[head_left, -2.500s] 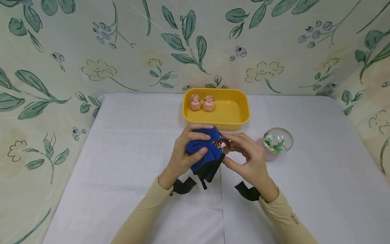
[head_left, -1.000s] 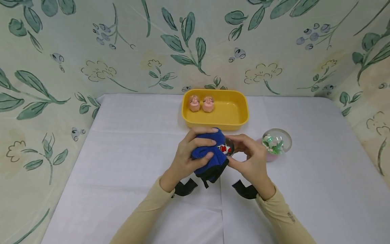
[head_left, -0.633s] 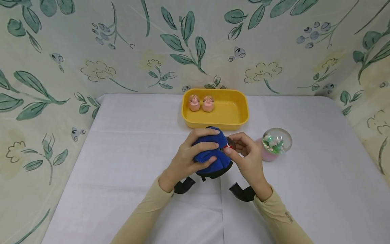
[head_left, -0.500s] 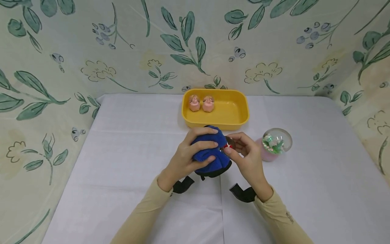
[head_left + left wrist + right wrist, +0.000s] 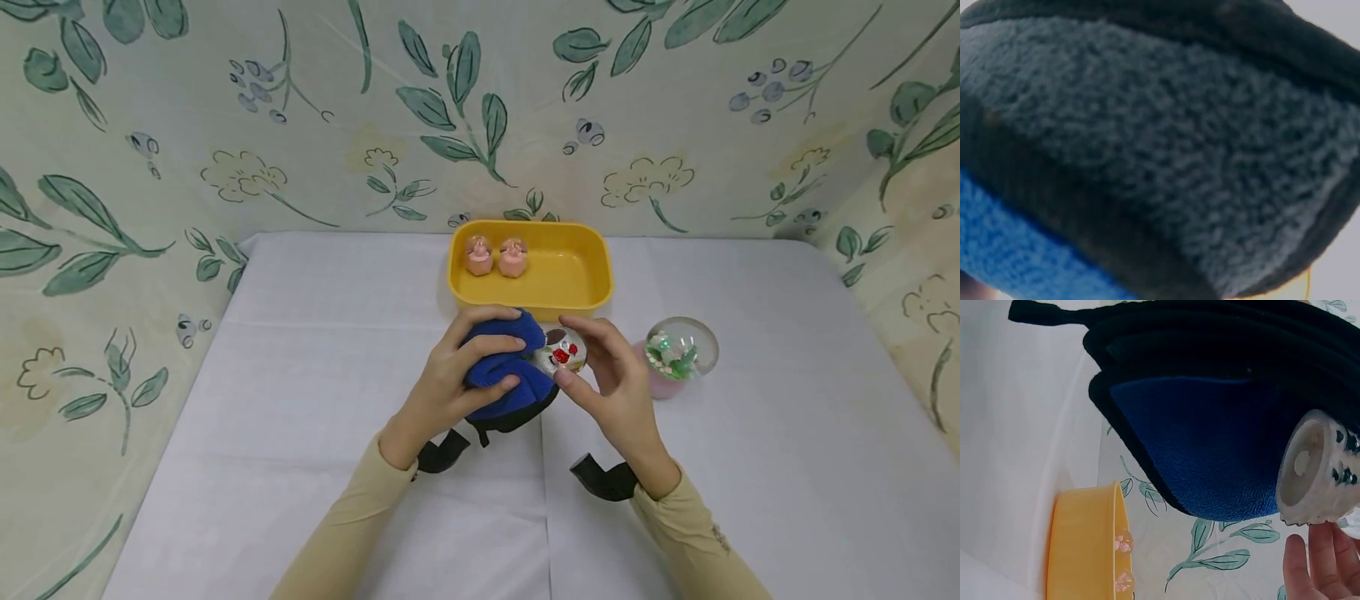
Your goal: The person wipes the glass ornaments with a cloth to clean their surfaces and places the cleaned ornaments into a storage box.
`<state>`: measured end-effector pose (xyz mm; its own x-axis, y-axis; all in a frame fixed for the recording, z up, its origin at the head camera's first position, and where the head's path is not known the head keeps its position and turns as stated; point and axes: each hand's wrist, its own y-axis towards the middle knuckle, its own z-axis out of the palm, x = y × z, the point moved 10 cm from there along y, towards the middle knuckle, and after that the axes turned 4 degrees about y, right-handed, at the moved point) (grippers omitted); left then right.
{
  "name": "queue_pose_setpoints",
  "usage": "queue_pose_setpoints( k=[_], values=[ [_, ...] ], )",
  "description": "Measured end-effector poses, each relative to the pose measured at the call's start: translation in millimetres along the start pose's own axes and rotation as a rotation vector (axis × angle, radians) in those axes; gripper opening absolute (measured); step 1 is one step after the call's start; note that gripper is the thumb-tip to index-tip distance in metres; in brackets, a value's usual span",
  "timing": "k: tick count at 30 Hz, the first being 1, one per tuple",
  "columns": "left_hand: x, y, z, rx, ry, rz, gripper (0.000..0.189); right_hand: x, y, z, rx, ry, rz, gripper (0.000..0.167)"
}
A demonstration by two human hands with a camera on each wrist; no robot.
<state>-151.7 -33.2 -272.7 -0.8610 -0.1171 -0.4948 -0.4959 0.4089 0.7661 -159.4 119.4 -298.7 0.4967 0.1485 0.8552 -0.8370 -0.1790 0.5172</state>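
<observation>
My left hand (image 5: 446, 375) grips a bunched blue cloth (image 5: 528, 393) with black edging. Grey pile on the cloth's other side (image 5: 1166, 137) fills the left wrist view. Beside it, my right hand (image 5: 622, 396) holds a small snow globe (image 5: 561, 350) between thumb and fingers, with red spots and white showing through the clear dome. The cloth's folds lie against the globe's left side. From the right wrist, the globe's whitish base (image 5: 1310, 465) shows its hollow underside and dark marks, close to the blue cloth. Fingertips (image 5: 1322, 550) support it from below in that view.
Behind the hands stands a yellow tray (image 5: 570, 296) with two small pink-based globes (image 5: 480, 257) at its left end. A larger snow globe (image 5: 678, 354) with a pink base and green-white flowers inside stands right of my right hand. White cloth (image 5: 315, 350) covers the table.
The snow globe has turned in my right hand; its white and red part, mostly hidden half a second ago, now shows. My left hand and the cloth have shifted slightly left.
</observation>
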Motion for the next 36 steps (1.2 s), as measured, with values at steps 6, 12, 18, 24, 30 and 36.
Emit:
queue_pose_setpoints(
  k=[6,12,18,24,30,36],
  values=[
    [4.2,-0.3,-0.3,0.015,0.024,-0.02,0.033,3.8,2.6,-1.3,-0.004,0.026,-0.042,0.05],
    [7.6,-1.8,0.6,0.04,0.06,-0.039,0.034,10.0,6.0,-4.1,-0.018,0.009,-0.089,0.046],
    [13.4,-4.3,2.0,0.059,0.077,-0.067,0.036,5.5,9.1,-11.7,-0.043,-0.042,-0.06,0.048],
    [20.1,-7.5,4.1,0.07,0.089,-0.09,0.037,0.3,11.9,-19.1,-0.067,-0.096,-0.025,0.049],
    [23.1,-8.2,7.0,0.084,0.088,-0.102,0.039,-4.7,17.7,-26.5,-0.106,-0.157,0.0,0.049],
    [23.7,-9.2,7.6,0.09,0.087,-0.1,0.038,-12.9,28.0,-36.7,-0.184,-0.242,0.066,0.047]
  ],
)
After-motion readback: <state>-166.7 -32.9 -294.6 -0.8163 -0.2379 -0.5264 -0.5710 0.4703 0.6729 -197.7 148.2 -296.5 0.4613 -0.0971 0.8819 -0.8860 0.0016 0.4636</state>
